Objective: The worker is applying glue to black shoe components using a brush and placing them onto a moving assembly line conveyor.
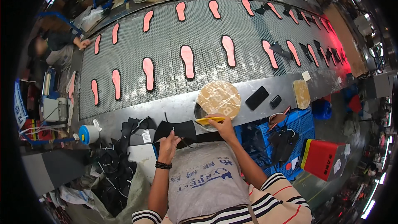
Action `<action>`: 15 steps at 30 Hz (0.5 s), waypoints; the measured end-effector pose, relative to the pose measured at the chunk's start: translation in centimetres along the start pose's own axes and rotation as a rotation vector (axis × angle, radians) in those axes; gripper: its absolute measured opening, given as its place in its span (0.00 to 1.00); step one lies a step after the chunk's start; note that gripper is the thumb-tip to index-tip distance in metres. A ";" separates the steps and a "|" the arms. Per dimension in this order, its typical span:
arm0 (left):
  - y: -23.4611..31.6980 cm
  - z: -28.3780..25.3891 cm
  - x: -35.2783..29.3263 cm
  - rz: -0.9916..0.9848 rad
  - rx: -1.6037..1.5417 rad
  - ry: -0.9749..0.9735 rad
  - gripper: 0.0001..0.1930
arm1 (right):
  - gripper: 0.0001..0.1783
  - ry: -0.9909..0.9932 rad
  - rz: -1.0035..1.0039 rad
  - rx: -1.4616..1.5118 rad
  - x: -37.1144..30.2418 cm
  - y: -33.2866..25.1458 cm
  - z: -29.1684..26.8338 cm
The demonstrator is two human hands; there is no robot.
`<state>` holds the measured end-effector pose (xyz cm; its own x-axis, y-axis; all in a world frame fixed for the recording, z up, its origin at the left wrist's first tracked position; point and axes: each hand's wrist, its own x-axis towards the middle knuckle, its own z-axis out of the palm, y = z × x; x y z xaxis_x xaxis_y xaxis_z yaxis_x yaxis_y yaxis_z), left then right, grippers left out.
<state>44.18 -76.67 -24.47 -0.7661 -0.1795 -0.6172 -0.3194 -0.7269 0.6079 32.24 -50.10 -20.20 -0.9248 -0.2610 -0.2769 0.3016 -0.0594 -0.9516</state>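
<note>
My left hand [167, 146] grips a black fabric shoe piece [182, 131] by its lower edge, over the near edge of the metal table [176, 105]. In my right hand [224, 127] is a flat yellow tool [203, 121], perhaps a scraper or brush; its working end cannot be made out. The tool lies over the near rim of a round pan, partly covered by a taped cardboard disc [219, 97]. Beyond, a mesh conveyor [166, 37] carries two rows of pink insoles [187, 61] with black edges. Some at the right have black pieces [281, 50] beside them.
A black phone [257, 98] and a small dark case [275, 101] lie right of the pan. Black pieces [116, 170] fill a sack at left, near a white-blue tub [89, 134]. Blue crates [304, 124] and a red box [321, 158] stand at right. Other people work across the conveyor and at its left end.
</note>
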 end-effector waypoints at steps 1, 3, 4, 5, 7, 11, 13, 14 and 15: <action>0.3 1.0 0.0 -0.011 0.004 -0.009 0.14 | 0.10 -0.018 -0.120 -0.102 0.0 -0.8 0.2; 1.1 3.5 -0.5 -0.008 0.155 0.080 0.15 | 0.10 -0.027 -0.238 -0.205 0.5 -1.4 0.3; 1.5 4.4 -0.8 -0.011 0.161 0.078 0.15 | 0.11 -0.074 -0.262 -0.226 0.7 -1.4 0.5; 1.9 5.3 -1.1 -0.030 0.203 0.094 0.15 | 0.11 -0.120 -0.286 -0.248 0.8 -1.4 0.5; 2.0 5.5 -1.1 -0.040 0.247 0.117 0.14 | 0.11 -0.142 -0.284 -0.234 0.8 -1.0 0.5; 0.0 4.1 -0.1 0.027 0.089 0.149 0.15 | 0.11 -0.166 -0.292 -0.265 0.2 -0.3 0.2; -0.6 4.4 -0.1 0.028 0.069 0.161 0.15 | 0.11 -0.107 -0.349 -0.298 -0.2 -0.6 0.1; -1.0 4.7 -0.1 0.038 0.073 0.177 0.16 | 0.10 -0.047 -0.412 -0.329 -0.4 -0.8 0.0; -1.0 5.4 -0.1 0.046 0.077 0.189 0.17 | 0.10 -0.045 -0.409 -0.335 -0.5 -1.2 0.0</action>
<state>41.58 -72.33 -22.34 -0.6651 -0.3379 -0.6660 -0.3334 -0.6637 0.6696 32.32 -49.91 -18.89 -0.9385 -0.3220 0.1246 -0.1786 0.1440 -0.9733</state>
